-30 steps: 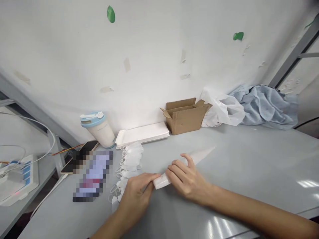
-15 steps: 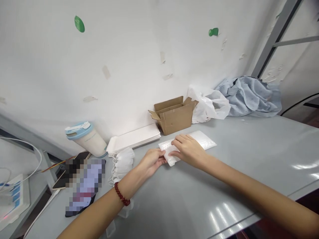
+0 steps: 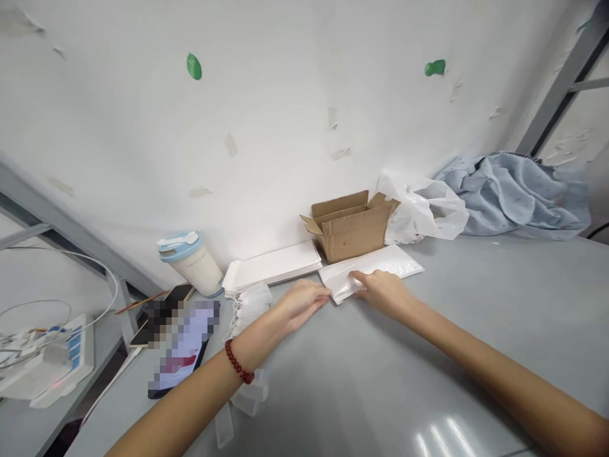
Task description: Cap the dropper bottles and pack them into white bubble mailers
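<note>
A flat, glossy white plastic pouch (image 3: 397, 259) lies on the grey table in front of the cardboard box; it may be more than one layer. At its left corner is my left hand (image 3: 302, 301), its fingers closed together and their tips touching the edge. My right hand (image 3: 383, 293) is at the pouch's near edge, index finger on top and thumb lower by the edge, the other fingers curled and partly hidden. Left of the pouch rests a stack of long white paper sleeves (image 3: 273, 265). Small white pieces with string loops (image 3: 252, 303) lie near my left wrist.
Behind the pouch stands an open cardboard box (image 3: 354, 231), beside a white plastic bag (image 3: 425, 206) and a pale blue cloth (image 3: 518, 197). A lidded cup (image 3: 197, 270), a phone (image 3: 185, 355) and a power strip with cables (image 3: 78, 362) are at left. Clear plastic pieces (image 3: 250, 393) lie below my left forearm.
The pouch now lies nearer the box, flatter on the table. My right hand has slid off its top to the near edge. The camera view has shifted left.
</note>
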The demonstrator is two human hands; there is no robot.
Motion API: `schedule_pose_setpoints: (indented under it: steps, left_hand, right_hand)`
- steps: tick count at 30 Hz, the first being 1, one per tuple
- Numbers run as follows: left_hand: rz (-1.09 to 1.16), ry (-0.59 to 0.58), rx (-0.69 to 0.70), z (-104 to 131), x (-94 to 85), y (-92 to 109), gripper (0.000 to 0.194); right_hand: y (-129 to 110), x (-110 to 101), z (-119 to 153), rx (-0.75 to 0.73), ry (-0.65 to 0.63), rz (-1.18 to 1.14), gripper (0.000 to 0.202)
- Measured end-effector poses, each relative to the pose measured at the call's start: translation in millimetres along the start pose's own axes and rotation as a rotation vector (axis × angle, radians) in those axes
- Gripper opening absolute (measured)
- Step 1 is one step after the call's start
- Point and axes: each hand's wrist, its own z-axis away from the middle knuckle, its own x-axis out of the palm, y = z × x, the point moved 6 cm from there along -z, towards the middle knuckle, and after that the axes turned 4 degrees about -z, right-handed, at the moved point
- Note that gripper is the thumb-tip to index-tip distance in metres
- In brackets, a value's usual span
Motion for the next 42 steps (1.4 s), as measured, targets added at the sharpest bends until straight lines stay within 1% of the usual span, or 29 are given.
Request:
schedule_pose_setpoints:
  steps: [2, 4, 6, 8, 10, 12, 15, 18, 21, 25, 29, 32, 36, 37, 38, 39, 41, 42]
  left_hand:
    - [-0.242, 0.070, 0.056, 7, -19.1, 10, 0.011]
    - [-0.493, 0.181, 0.140, 10, -44.0, 23, 0.002]
    - [-0.720, 0.271, 0.227, 8, -66.6, 34, 0.007]
    - [-0.928, 0.299, 0.285, 4, -80.9, 40, 0.009]
    - [-1.115, 0.280, 0.318, -2, -86.4, 40, 0.007]
    - [-1.275, 0.248, 0.335, -7, -86.0, 37, 0.007]
    - [-1.458, 0.218, 0.339, -12, -81.9, 30, 0.017]
    - [-1.588, 0.204, 0.322, -15, -78.5, 26, 0.025]
    - [-1.698, 0.181, 0.305, -18, -75.7, 25, 0.026]
    - [-1.813, 0.166, 0.281, -21, -73.9, 26, 0.027]
    - [-1.889, 0.163, 0.245, -20, -73.5, 27, 0.028]
    - [-1.925, 0.169, 0.202, -21, -73.9, 27, 0.029]
    - [-1.963, 0.179, 0.164, -25, -70.6, 33, 0.030]
    - [-1.973, 0.179, 0.172, -24, -67.0, 36, 0.030]
    - [-1.983, 0.178, 0.192, -21, -61.6, 40, 0.028]
    - [-1.993, 0.176, 0.222, -15, -54.3, 43, 0.025]
    - [-2.011, 0.178, 0.315, 3, -34.6, 50, 0.013]
    - [-2.017, 0.184, 0.366, 16, -23.3, 52, 0.013]
  right_hand:
    - [1, -1, 0, 0.012, -0.005, -0.001, 0.030]
    - [1, -2, 1, 0.028, -0.013, 0.005, 0.031]
    - [0, -4, 2, 0.049, -0.021, 0.014, 0.031]
    - [0, -4, 2, 0.070, -0.023, 0.020, 0.032]
    - [2, -5, 1, 0.088, -0.026, 0.016, 0.033]
    - [6, -5, 1, 0.107, -0.032, 0.008, 0.035]
    - [11, -5, 0, 0.134, -0.040, 0.006, 0.040]
    - [14, -3, -2, 0.155, -0.054, 0.017, 0.047]
    - [13, -2, -2, 0.158, -0.056, 0.022, 0.050]
    - [12, -3, -1, 0.143, -0.048, 0.010, 0.050]
    - [6, -8, 7, 0.119, -0.044, -0.019, 0.054]
    - [-3, -13, 16, 0.089, -0.015, -0.057, 0.054]
    - [-19, -13, 23, 0.017, 0.056, -0.127, 0.045]
    - [-23, -12, 24, -0.005, 0.084, -0.139, 0.044]
    - [-28, -12, 25, -0.047, 0.143, -0.139, 0.042]
    - [-34, -15, 26, -0.112, 0.236, -0.126, 0.041]
    - [-52, -25, 36, -0.300, 0.499, -0.059, 0.037]
    - [-61, -29, 44, -0.399, 0.632, -0.014, 0.036]
